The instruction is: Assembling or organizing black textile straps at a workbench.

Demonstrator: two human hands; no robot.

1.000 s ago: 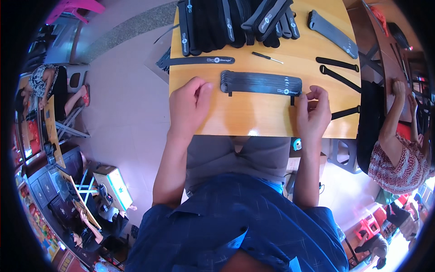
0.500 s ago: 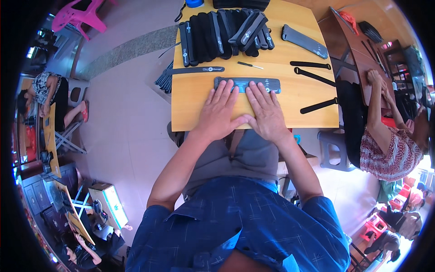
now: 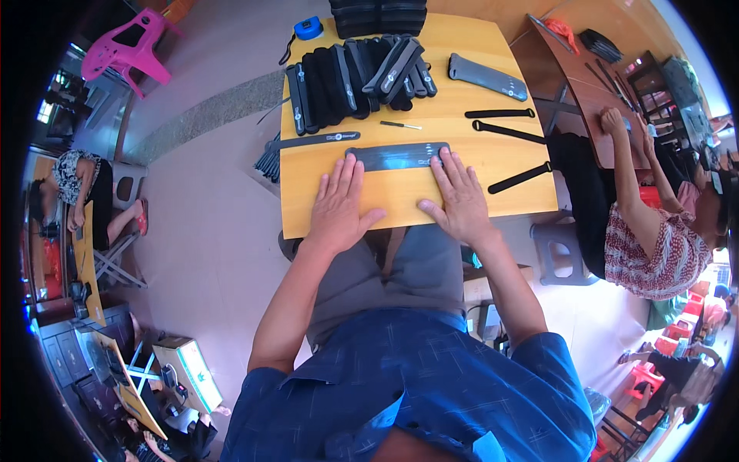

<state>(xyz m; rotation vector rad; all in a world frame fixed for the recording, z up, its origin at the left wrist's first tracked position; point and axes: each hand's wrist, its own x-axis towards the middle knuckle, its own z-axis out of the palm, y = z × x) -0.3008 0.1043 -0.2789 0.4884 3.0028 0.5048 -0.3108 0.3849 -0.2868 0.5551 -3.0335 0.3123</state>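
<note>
A flat grey bundle of straps [image 3: 396, 157] with a shiny surface lies crosswise on the yellow wooden table [image 3: 369, 202] in front of me. Fingertips of my left hand [image 3: 337, 202] rest at its left end, the palm down and the fingers stretched out. At the other end, my right hand [image 3: 462, 196] lies flat with spread fingers, touching the bundle's right edge. To the right are three black straps with loop ends: an upper strap [image 3: 499, 114], a middle strap [image 3: 509, 132] and a lower strap [image 3: 519, 178]. A single grey strap [image 3: 315, 140] lies to the left.
Behind the bundle are a small pen-like tool [image 3: 400, 125], a heap of black and grey straps [image 3: 331, 85] and another grey bundle [image 3: 487, 77]. A blue tape measure [image 3: 308, 28] and a black stack [image 3: 377, 17] occupy the back. At right, a person [image 3: 654, 246] sits at a brown table.
My hands have slid apart, from on top of the bundle to its two ends, uncovering its middle. The whole view has also shifted, moving the table slightly left and down.
</note>
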